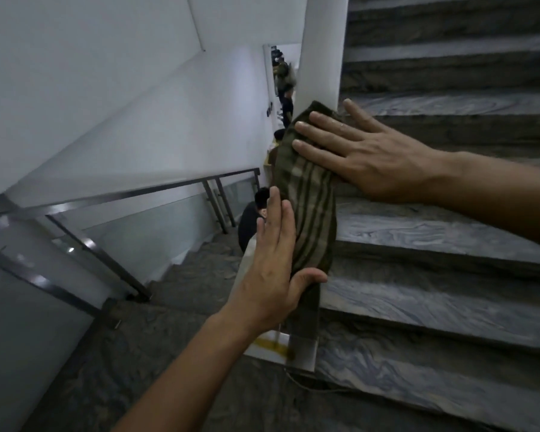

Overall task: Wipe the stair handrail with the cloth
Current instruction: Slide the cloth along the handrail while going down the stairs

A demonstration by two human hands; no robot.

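Hanging between two flattened hands, a striped olive cloth (306, 201) is catalogued at the foot of a white pillar (323, 51), beside grey marbled stair treads (434, 226). Left hand (272, 275): fingers extended, not clenched, thumb hooked under the lower edge of the cloth. Right hand (371, 157): fingers spread flat, pressing the upper part of the cloth. Dark metal handrail (131, 194): well apart, lower left, over glass panels, not yet touched. Cloth judged soft, light, limp, non-fragile; best bunched in one palm and wrapped round the rail. Slipping is judged likely if held flat.
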